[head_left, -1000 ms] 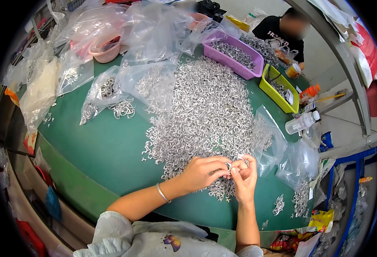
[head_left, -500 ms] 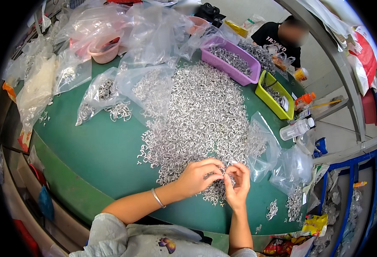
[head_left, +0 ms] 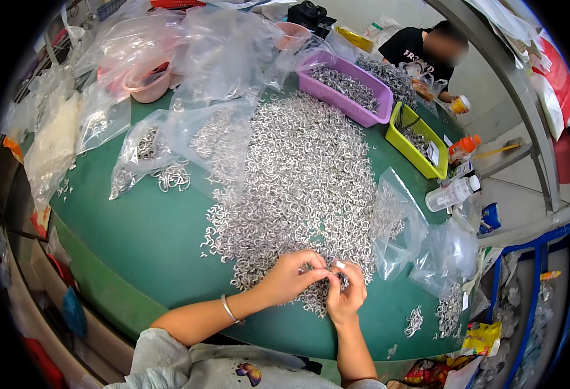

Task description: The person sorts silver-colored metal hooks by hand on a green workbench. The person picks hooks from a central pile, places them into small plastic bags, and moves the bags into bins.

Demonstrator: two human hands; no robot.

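Over the near edge of a big pile of small silver, curved metal pieces [head_left: 311,175], my two hands meet fingertip to fingertip. My left hand [head_left: 290,279], with a bangle [head_left: 230,310] on the wrist, pinches with thumb and forefinger. My right hand [head_left: 348,295] is curled opposite it, thumb and fingers closed at the same spot. A small silver metal piece seems to sit between the fingertips; its exact shape is mostly hidden by them. Loose pieces from the pile lie under and around both hands.
A purple basket [head_left: 381,115] and a lime-green basket [head_left: 438,170] of metal parts stand at the far right. Bottles [head_left: 453,193] line the right edge. Plastic bags [head_left: 217,52] and a pink bowl [head_left: 147,92] crowd the far left. A co-worker [head_left: 405,48] sits beyond the table.
My joined hands have shifted slightly down and left, still pinching together. The co-worker's hand now shows at the yellow-and-white container, which has moved slightly up and right.
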